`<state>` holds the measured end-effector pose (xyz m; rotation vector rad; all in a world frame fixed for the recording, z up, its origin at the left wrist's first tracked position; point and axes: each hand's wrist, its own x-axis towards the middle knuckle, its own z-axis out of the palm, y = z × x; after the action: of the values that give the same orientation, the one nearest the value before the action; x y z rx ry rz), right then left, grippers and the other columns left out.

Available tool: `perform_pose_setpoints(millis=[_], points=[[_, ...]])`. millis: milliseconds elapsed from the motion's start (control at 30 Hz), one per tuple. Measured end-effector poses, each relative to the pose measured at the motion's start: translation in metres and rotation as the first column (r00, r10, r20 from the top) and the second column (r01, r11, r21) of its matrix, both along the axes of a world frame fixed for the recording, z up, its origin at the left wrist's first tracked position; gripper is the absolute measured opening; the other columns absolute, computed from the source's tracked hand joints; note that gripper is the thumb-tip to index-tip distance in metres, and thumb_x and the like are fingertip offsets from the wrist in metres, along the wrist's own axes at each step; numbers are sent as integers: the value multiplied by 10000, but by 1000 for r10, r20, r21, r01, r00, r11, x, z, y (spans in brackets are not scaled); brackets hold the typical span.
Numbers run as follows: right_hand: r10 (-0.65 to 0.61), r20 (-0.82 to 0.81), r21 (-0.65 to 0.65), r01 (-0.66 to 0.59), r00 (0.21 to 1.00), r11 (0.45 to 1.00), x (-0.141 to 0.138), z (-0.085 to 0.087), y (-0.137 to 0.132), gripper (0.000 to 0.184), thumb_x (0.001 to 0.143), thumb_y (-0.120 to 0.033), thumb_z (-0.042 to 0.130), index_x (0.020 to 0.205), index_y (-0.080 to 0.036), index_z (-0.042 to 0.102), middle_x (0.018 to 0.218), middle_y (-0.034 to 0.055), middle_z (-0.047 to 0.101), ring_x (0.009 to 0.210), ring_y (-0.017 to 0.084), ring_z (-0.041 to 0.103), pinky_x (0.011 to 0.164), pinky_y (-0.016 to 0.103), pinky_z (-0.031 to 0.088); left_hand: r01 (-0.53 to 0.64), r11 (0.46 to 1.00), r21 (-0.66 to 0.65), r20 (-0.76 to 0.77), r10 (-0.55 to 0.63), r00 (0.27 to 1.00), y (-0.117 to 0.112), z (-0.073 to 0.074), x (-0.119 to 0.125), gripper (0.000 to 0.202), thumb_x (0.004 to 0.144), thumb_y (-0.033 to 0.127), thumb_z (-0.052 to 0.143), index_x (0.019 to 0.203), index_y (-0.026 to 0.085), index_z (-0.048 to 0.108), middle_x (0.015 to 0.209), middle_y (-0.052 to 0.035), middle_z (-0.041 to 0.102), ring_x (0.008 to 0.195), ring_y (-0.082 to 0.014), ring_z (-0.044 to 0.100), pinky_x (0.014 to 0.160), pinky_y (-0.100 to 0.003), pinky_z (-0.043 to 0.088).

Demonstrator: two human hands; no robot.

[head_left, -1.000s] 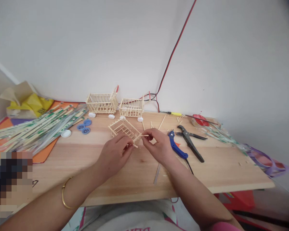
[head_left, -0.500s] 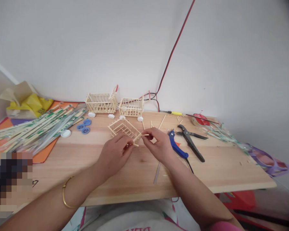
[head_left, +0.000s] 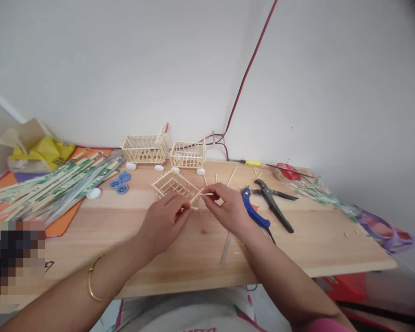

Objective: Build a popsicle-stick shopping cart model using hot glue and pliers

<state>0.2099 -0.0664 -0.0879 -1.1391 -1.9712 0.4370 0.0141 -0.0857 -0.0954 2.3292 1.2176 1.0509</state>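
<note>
A small basket frame of thin wooden sticks [head_left: 174, 180] is tilted above the middle of the table. My left hand [head_left: 168, 219] is closed, its thumb and fingers pinching the frame's near corner, where a stick end pokes out. Fingers of my right hand [head_left: 224, 205] pinch a short wooden stick [head_left: 206, 194] at the frame's right corner; the stick seems to touch the frame there. Behind stand two finished-looking stick carts, a larger cart [head_left: 144, 148] and a smaller cart [head_left: 187, 154], both on white bottle-cap wheels.
Right of my hands lie a blue glue gun [head_left: 254, 210] and black-handled cutters [head_left: 275, 207]. Bundled wrapped chopsticks [head_left: 65, 184], blue caps [head_left: 121, 182] and a white cap [head_left: 94, 193] are on the left. A yellow-handled screwdriver [head_left: 251, 163] and a red tape roll [head_left: 287, 172] lie at the back.
The frame's far left corner has shifted very slightly left and down. Both hands keep their pinches in nearly the same place.
</note>
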Motion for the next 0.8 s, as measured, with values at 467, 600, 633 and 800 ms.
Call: perform_pose_setpoints(millis=[467,600,633,800], points=[[51,52,37,-53,997,998,5,1,6,66,818,-174,582,870,-203,611,794,13,649,685,125,593,650,250,467,-15,1000,20,-15,16,1000,-1,0,0,61,855,137,522,814,166,557,788,-10,571,698,-124,532,648,-248,422],[68,52,29,-70,996,997,5,0,7,72,822,-170,576,872,-205,615,799,16,651,697,128,596,656,252,468,-16,1000,17,-15,16,1000,-1,-1,1,67,862,141,517,819,173,556,787,-5,572,697,-122,529,639,-243,415],[70,49,28,-71,996,997,5,0,8,76,822,-166,577,874,-205,615,800,16,651,699,129,597,659,253,468,-19,1000,13,-17,19,1000,-1,-1,1,63,862,142,519,822,174,556,791,-5,573,700,-122,529,640,-243,414],[72,23,18,-72,997,997,5,-2,9,76,823,-171,587,882,-209,616,814,16,653,708,130,599,667,256,478,-18,1000,14,-29,19,999,-2,0,-1,60,859,139,523,822,178,549,788,-1,572,699,-120,531,642,-240,412]])
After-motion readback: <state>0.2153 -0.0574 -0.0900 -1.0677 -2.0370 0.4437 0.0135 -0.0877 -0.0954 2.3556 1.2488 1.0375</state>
